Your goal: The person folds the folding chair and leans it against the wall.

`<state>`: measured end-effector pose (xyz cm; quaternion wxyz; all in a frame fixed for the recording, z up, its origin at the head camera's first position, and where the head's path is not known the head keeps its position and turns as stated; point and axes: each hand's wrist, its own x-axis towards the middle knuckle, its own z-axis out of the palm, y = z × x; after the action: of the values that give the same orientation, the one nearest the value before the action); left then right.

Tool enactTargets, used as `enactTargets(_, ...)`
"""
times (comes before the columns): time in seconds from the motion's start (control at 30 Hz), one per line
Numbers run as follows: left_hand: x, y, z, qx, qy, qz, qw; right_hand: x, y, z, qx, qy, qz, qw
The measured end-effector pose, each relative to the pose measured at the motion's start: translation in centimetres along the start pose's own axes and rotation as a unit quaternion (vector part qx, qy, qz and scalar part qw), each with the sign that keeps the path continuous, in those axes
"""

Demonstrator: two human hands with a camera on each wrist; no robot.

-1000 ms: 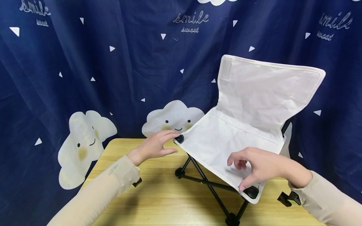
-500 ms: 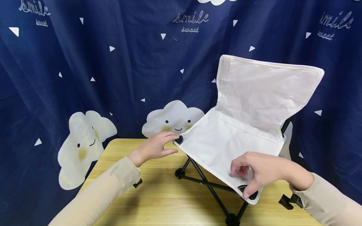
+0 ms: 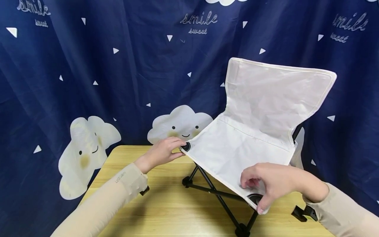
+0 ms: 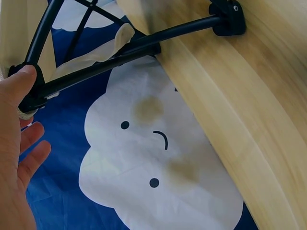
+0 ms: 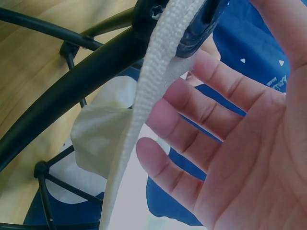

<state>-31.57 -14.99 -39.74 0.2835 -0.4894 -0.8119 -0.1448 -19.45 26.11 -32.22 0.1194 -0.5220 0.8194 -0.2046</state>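
Note:
A white fabric folding chair (image 3: 237, 148) with black crossed legs stands on the wooden table, its seat front facing me. At the seat's front left corner my left hand (image 3: 163, 151) pinches the chair. In the left wrist view, the thumb (image 4: 26, 76) lies on the black corner joint (image 4: 33, 96), and several fingers extend past its far side. My right hand (image 3: 275, 182) is at the front right corner, thumb by the front edge and bent fingers over the seat. The right wrist view shows its fingertips (image 5: 158, 115) close against the fabric (image 5: 148, 81); the thumb tip is outside that view.
The wooden table (image 3: 165, 204) extends under the chair and to its left. Behind it hangs a dark blue curtain (image 3: 118, 75) with white clouds and triangles. Black camera mounts (image 3: 302, 213) sit at my sleeves.
My left thumb has closed up toward the fingers at the left corner. My right hand has moved slightly down and right, its thumb now at the front edge. The chair has barely shifted.

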Motion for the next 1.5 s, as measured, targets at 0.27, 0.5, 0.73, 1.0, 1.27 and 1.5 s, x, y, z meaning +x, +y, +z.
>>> enactTargets(0.27, -0.1, -0.2, 0.1, -0.004, -0.001, -0.007, 1.0000, -0.3, 0.2, 0.3, 0.001, -0.012, -0.014, 0.9998)
enactTargets(0.5, -0.2, -0.1, 0.2, -0.009, 0.003, -0.009, 0.9999, -0.5, -0.1, 0.7, -0.012, -0.023, -0.023, 0.9994)
enactTargets(0.73, -0.2, -0.1, 0.4, -0.014, -0.002, -0.015, 0.9998, -0.4, -0.4, 0.8, -0.045, -0.020, -0.002, 0.9988)
enactTargets(1.0, 0.2, 0.1, 0.9, -0.009, 0.020, -0.011, 0.9997, -0.4, -0.7, 0.7, -0.057, -0.016, 0.023, 0.9980)
enactTargets(1.27, -0.1, 0.1, 1.3, -0.031, 0.042, -0.021, 0.9984, -0.3, -1.0, 0.7, -0.057, -0.010, 0.024, 0.9981)
enactTargets(1.5, -0.1, 0.1, 1.3, -0.030, 0.050, -0.020, 0.9981, -0.1, -0.9, 0.8, -0.065, -0.007, 0.002, 0.9978)
